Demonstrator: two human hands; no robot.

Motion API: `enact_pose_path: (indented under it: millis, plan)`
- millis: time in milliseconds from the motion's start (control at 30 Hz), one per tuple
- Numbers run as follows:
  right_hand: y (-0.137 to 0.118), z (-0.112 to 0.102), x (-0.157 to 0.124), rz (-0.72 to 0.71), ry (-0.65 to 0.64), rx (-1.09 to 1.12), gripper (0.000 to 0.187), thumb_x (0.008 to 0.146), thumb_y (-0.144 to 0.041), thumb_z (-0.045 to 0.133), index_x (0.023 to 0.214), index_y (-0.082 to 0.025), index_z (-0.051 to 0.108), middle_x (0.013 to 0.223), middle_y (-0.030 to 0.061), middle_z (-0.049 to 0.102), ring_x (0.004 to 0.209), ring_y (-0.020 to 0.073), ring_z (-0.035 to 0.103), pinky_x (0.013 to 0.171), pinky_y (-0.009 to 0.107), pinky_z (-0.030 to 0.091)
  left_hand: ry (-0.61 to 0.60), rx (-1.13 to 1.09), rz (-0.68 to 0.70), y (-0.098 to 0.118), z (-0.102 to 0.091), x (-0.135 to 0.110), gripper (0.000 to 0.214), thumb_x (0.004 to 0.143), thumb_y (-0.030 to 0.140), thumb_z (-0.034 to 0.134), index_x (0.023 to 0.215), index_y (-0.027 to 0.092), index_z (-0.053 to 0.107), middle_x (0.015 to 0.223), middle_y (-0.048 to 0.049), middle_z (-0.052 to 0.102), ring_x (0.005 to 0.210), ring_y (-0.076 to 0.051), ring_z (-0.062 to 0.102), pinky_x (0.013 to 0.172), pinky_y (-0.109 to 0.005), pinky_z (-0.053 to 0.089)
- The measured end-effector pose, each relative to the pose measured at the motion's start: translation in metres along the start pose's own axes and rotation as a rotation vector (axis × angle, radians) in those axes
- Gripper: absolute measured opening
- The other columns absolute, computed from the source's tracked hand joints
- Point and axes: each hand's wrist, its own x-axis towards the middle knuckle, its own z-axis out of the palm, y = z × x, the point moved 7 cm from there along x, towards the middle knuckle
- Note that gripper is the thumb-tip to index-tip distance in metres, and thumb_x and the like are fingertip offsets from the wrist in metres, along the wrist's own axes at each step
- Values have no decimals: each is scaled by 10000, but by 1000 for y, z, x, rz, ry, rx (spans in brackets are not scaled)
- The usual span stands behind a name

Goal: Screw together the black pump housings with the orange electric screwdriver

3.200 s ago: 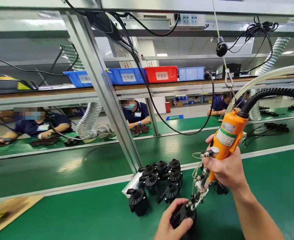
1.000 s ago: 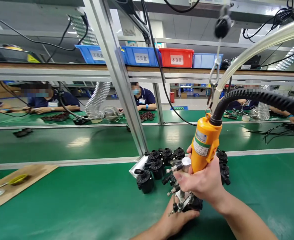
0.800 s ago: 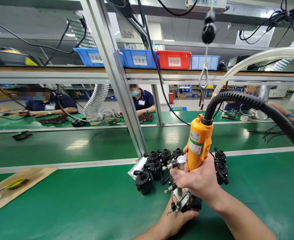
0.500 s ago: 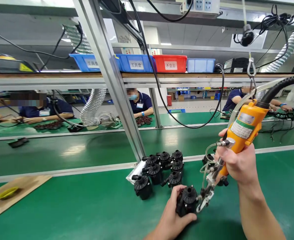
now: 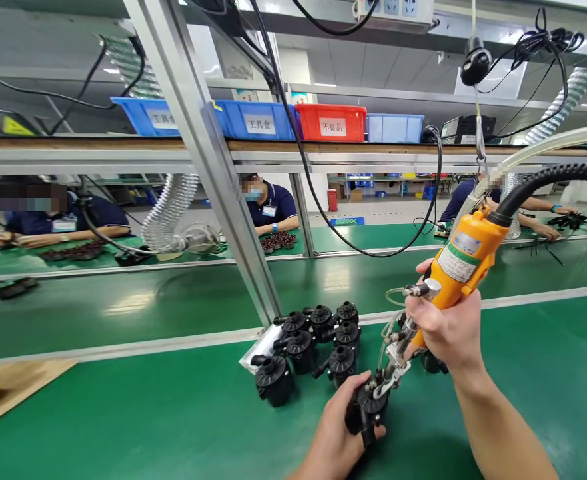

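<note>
My right hand (image 5: 448,327) is wrapped round an orange powered screwdriver (image 5: 466,263) that hangs from a cord and carries a black hose. The tool leans to the right, and its metal tip (image 5: 386,377) rests on top of a black pump part (image 5: 368,410). My left hand (image 5: 336,433) grips that part from the left and holds it on the green mat. Just behind it stands a cluster of several more black pump parts (image 5: 313,340).
A slanted aluminium post (image 5: 208,173) rises from the belt's near edge behind the cluster. A wooden board (image 5: 10,390) lies at the far left. Beyond the green conveyor (image 5: 123,307), other people sit at the opposite bench. Blue and red bins (image 5: 330,122) line the shelf above.
The screwdriver stood upright over the part a second ago, swung off to the right and tilted, and its tip has now come back down onto the part. My left hand turned the part.
</note>
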Motion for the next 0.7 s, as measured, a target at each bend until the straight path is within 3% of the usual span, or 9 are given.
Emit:
enact_pose_path:
  millis: [200,467,700]
  plan:
    - [1,4,0,8,-16,-27,380,635,-263,836,948,-234,621,604,-88,543,480,109,501,449,234,480,3,-43,-1,-5,1,0,646,659,216,910,1275,231,714,1101,-58,786,962,-290,730,832,-335,612]
    - [26,30,-15,80,-106,-4,406,624,-244,867,904,-233,573,593,-97,510,487,97,450,461,239,458,62,-46,49,-19,2,1,653,633,206,917,1249,234,703,1179,-63,762,1066,-326,719,921,-402,630]
    - [46,38,-19,150,-167,21,463,634,-258,891,947,-228,551,587,-108,483,515,92,414,479,227,422,-11,18,60,-21,5,1,591,722,200,892,1261,251,655,1199,-42,731,1063,-302,708,935,-396,616]
